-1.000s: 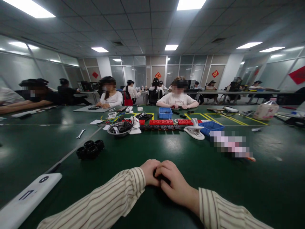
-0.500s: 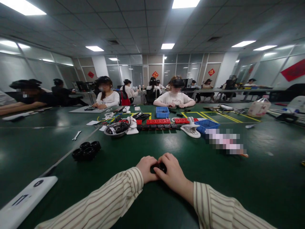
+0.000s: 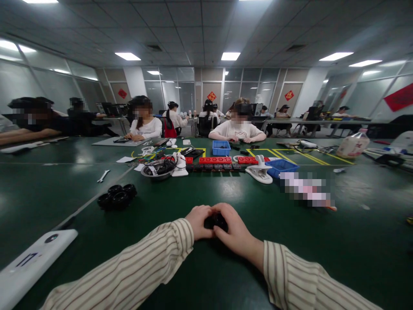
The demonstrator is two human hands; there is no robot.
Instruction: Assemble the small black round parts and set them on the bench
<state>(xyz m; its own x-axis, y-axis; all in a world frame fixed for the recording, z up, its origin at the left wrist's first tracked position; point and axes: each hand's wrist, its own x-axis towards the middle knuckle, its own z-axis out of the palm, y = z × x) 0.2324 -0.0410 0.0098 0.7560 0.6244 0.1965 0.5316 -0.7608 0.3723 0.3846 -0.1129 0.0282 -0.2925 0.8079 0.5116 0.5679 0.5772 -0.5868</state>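
Note:
Both my hands rest together on the green table (image 3: 226, 189) near its front edge. My left hand (image 3: 199, 222) and my right hand (image 3: 234, 231) are curled round a small black object (image 3: 215, 221) that shows between the fingers; most of it is hidden. Striped sleeves cover both forearms. A cluster of black rubber wheels (image 3: 117, 196) lies to the left of my hands, apart from them.
A white numbered block (image 3: 30, 262) lies at the front left. Further back are a wrench (image 3: 103, 175), a bowl of cables (image 3: 158, 168), red and black part strips (image 3: 219, 162), a white clamp (image 3: 260, 171) and blue bins (image 3: 221, 147). Other people sit across the table.
My fingers have opened slightly, so the black object between my hands shows more. The view has shifted a little; the hands stay in the same spot.

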